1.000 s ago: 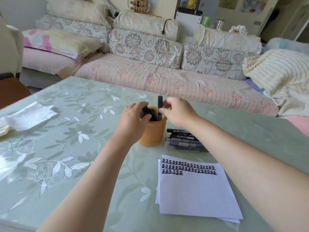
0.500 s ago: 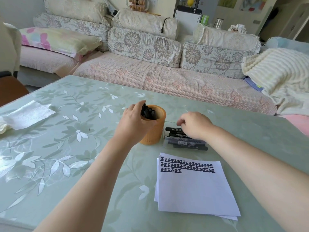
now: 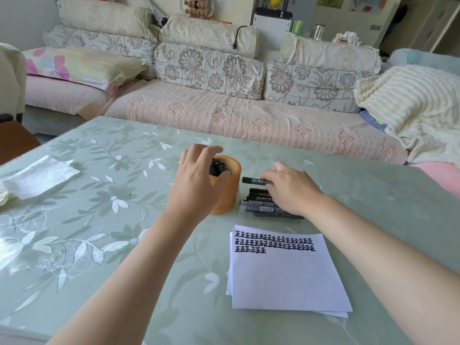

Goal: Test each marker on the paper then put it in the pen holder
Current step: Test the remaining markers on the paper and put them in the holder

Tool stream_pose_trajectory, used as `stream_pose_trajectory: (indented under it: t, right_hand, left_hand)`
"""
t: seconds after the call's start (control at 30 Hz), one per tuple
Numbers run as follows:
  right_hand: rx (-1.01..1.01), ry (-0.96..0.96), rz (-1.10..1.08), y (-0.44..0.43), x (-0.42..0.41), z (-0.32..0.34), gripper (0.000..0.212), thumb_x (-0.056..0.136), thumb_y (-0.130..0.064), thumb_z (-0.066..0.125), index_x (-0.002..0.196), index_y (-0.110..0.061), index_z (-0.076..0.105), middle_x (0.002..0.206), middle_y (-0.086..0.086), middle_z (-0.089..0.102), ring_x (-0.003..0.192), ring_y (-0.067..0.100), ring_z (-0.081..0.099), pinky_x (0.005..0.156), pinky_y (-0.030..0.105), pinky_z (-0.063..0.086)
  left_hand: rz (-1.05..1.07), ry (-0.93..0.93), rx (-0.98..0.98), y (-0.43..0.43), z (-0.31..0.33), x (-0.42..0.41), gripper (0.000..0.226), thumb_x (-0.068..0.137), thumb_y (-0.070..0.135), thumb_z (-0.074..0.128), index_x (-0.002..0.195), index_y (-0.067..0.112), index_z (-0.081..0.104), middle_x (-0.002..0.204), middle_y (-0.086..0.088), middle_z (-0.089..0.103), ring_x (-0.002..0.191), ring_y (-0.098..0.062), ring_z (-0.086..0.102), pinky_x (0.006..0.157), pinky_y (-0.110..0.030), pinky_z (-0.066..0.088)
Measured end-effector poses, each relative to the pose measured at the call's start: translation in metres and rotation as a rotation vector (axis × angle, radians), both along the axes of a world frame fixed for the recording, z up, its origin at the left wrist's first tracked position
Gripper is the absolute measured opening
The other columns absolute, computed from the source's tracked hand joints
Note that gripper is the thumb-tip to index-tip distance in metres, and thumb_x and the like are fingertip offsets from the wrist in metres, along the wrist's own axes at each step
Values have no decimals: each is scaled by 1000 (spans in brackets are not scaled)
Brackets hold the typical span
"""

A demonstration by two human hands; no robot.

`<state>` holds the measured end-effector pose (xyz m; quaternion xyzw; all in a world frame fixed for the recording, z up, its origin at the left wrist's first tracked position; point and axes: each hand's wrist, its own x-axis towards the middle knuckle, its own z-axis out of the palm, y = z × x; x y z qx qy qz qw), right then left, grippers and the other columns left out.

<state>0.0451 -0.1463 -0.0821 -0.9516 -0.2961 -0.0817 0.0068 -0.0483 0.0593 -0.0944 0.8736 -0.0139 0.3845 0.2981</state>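
I log: table (image 3: 99, 220) pale green, white-and-sage leaf and blossom print; pen holder (image 3: 231, 195) plain orange-tan; each marker (image 3: 252, 181) black, white label text; paper (image 3: 286, 277) white, three rows of black marks; sofa cushions (image 3: 209, 68) grey floral on cream.

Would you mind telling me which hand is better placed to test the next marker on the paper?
The right hand: it pinches a marker, and the paper lies on its side of the table, just nearer the person. The left hand is over the pen holder.
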Motion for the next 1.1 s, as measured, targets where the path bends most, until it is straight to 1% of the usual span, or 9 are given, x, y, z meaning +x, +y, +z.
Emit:
stream_pose_trajectory:
  t: [0.13, 0.23, 0.47, 0.6, 0.7, 0.83, 0.93, 1.0, 1.1]
  right_hand:
    - [93, 72, 24, -11, -33, 4, 33, 102, -35, 40, 133, -36, 54, 109, -3, 49, 100, 25, 58, 78, 35, 42]
    - [223, 200, 25, -24, -56, -5, 35, 99, -30, 50, 134, -31, 54, 111, -8, 50, 105, 17, 56, 88, 35, 45]
    - [690, 370, -19, -54, -90, -24, 34, 80, 0, 64, 100, -27, 66, 91, -14, 62, 81, -5, 58, 71, 7, 40]
    - [1010, 484, -109, -64, -88, -22, 26, 76, -4, 78, 90, -25, 73, 83, -5, 73, 77, 7, 68, 71, 21, 55]
    - [1223, 649, -125, -64, -84, -22, 13, 82, -5, 76, 90, -14, 74, 70, -4, 69, 62, 11, 61, 60, 24, 49]
    - [1386, 782, -31, -61, -80, -23, 13, 98, -19, 57, 95, -8, 62, 83, 5, 71, 80, 22, 68, 80, 43, 57]
    - [1285, 758, -22, -67, -75, -21, 14, 103, -23, 47, 101, -10, 52, 74, 7, 66, 65, 31, 65, 67, 43, 56]
    - [1039, 677, -23, -73, -73, -25, 12, 104, -28, 46, 102, -18, 54, 63, 1, 54, 55, 24, 53, 56, 39, 47]
    - [589, 542, -45, -76, -75, -29, 16, 102, -39, 46, 97, -32, 59, 61, -9, 47, 57, 12, 43, 55, 27, 34]
  left_hand:
    - [-160, -12, 171, -19, -5, -9, 29, 85, 17, 64, 114, 15, 61, 108, -1, 56, 99, -24, 49, 87, -32, 42]
    - [-252, 70, 307, -32, -15, -16, 32, 87, 27, 61, 118, 21, 61, 110, 6, 57, 103, -17, 49, 87, -31, 45]
    - [-378, 188, 317, -49, -28, -21, 15, 90, 27, 63, 104, 27, 69, 90, 10, 57, 87, -12, 49, 75, -24, 44]
    - [-386, 216, 251, -55, -31, -22, 12, 91, 27, 62, 102, 25, 68, 86, 12, 57, 84, -10, 50, 74, -21, 42]
    - [-424, 236, 224, -64, -30, -26, 11, 91, 33, 61, 95, 26, 67, 82, 15, 59, 82, -4, 50, 71, -17, 41]
    - [-456, 224, 316, -79, -28, -33, 21, 90, 45, 55, 82, 30, 67, 77, 18, 60, 79, -2, 52, 65, -20, 45]
    - [-401, 198, 257, -80, -25, -34, 22, 91, 43, 50, 82, 30, 65, 76, 19, 57, 77, -2, 52, 64, -27, 48]
    - [-336, 160, 204, -76, -24, -33, 12, 92, 35, 53, 88, 27, 62, 80, 18, 55, 79, -2, 52, 63, -28, 49]
    - [-301, 168, 210, -71, -24, -33, 22, 92, 29, 58, 114, 24, 58, 101, 17, 53, 93, 2, 49, 71, -10, 42]
